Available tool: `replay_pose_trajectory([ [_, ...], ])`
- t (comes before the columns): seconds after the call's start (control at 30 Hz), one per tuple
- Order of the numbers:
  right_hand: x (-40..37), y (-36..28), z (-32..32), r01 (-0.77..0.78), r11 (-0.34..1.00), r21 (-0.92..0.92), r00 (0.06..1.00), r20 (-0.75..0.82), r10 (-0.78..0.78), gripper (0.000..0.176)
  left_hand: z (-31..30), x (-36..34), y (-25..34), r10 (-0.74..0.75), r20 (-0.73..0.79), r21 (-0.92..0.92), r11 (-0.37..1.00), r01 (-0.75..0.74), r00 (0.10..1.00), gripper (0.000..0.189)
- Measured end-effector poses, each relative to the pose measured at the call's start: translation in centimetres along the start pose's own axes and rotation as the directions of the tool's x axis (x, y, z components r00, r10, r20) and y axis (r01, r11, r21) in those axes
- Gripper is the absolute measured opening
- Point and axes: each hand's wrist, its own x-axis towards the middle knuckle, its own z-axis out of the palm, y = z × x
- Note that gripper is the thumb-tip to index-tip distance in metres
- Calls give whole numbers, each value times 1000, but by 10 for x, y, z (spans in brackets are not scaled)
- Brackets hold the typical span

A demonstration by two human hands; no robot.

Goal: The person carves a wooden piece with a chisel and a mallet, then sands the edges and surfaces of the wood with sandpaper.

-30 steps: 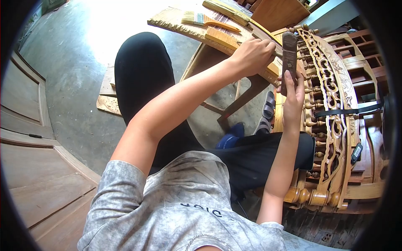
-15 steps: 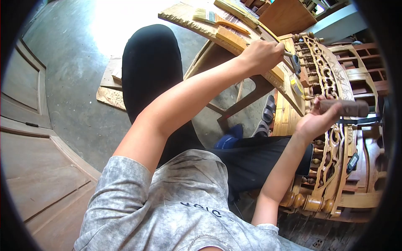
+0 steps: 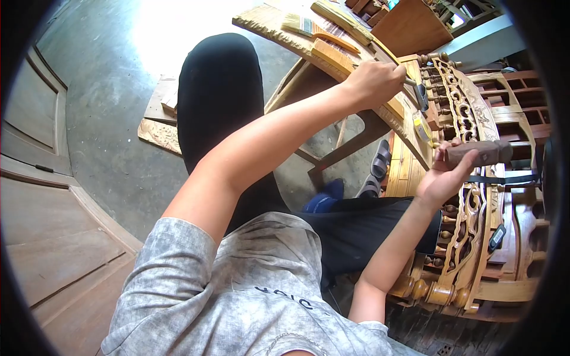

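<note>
My left hand [image 3: 375, 84] is closed round the handle of a hammer, over the edge of a wooden board [image 3: 261, 21]. The dark metal hammer head [image 3: 421, 97] points towards the right. In my right hand [image 3: 440, 181], turned palm up, is a dark brown wooden block [image 3: 484, 153] with a rounded end. My thumb lies along its near side and my fingers curl round its left end. A yellow tape measure [image 3: 423, 127] sits on the board between my two hands. A paintbrush [image 3: 304, 25] and a wooden strip [image 3: 332, 56] lie further left on it.
Carved wooden railing panels [image 3: 460, 107] with turned spindles stand at the right. Sandals [image 3: 380, 160] rest on the floor beneath the board. Wooden pieces [image 3: 159, 133] lie on the concrete floor, and panelled wood [image 3: 65, 237] borders the left side.
The brown block in my right hand has shifted slightly left and shows more sharply now. My left hand keeps its hold on the hammer, and the whole view has shifted slightly.
</note>
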Motion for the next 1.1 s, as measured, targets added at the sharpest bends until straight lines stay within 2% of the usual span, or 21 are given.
replay_pose_trajectory([
  [0.07,-12,20,5,-82,995,-60,997,-20,81,36,-2,-1,2,28,-17,-11,1000,-28,999,23],
  [0.1,-19,30,6,-118,963,-242,985,96,145,36,-1,-1,1,25,-2,10,1000,-25,1000,22],
  [0.13,-21,23,-2,-76,856,-511,873,381,304,40,0,1,-1,22,11,31,999,-22,1000,21],
  [0.2,-17,5,4,-244,789,-564,847,272,456,44,1,-1,-1,5,21,59,998,-6,1000,20],
  [0.27,-5,2,-5,-169,930,-327,957,170,234,45,2,0,-4,-11,22,82,997,9,1000,19],
  [0.33,0,-11,0,-66,994,-82,991,108,75,44,0,-1,-4,-14,26,71,997,12,1000,21],
  [0.4,-8,-3,14,-40,999,31,998,-54,42,48,-2,-1,-4,-2,16,32,999,1,1000,22],
  [0.43,-13,10,16,-74,997,0,996,-56,74,40,-3,-1,-3,3,16,27,1000,-3,1000,22],
  [0.47,-20,28,11,-159,977,-139,986,32,165,33,-4,0,-3,-5,33,36,999,4,999,22],
  [0.5,-22,27,10,-218,921,-323,922,240,302,31,-5,0,-2,-14,50,46,999,12,999,22],
  [0.53,-23,25,10,-219,834,-506,792,407,455,29,-8,0,-3,-26,62,57,998,23,998,21],
  [0.63,-21,21,16,-151,924,-352,941,234,243,31,-10,1,-9,-31,24,29,999,30,999,22],
  [0.73,-13,9,15,-73,997,-32,988,131,76,40,-9,0,-11,-49,48,49,998,47,998,24],
  [0.77,-15,13,18,-70,997,10,996,55,70,43,-8,0,-11,-47,49,52,998,45,998,25],
  [0.8,-22,17,28,-89,996,11,995,-39,90,37,-8,0,-10,-45,54,56,998,42,997,26],
  [0.87,-35,43,21,-265,960,-93,958,84,273,35,-10,-1,-9,-38,49,56,998,35,998,26],
  [0.9,-39,44,21,-289,923,-252,876,320,362,35,-10,0,-8,-33,45,56,998,30,998,27],
  [0.93,-37,35,25,-346,832,-434,770,374,516,35,-11,0,-9,-39,58,56,998,36,998,27],
  [1.0,-32,28,20,-396,857,-330,804,325,497,32,-15,1,-14,-60,74,66,996,55,995,27],
  [1.03,-30,25,24,-346,904,-249,890,218,401,32,-15,1,-13,-63,71,78,995,57,995,27],
  [1.1,-19,25,13,-261,964,-50,951,159,265,34,-13,1,-13,-66,51,99,993,60,997,27],
])
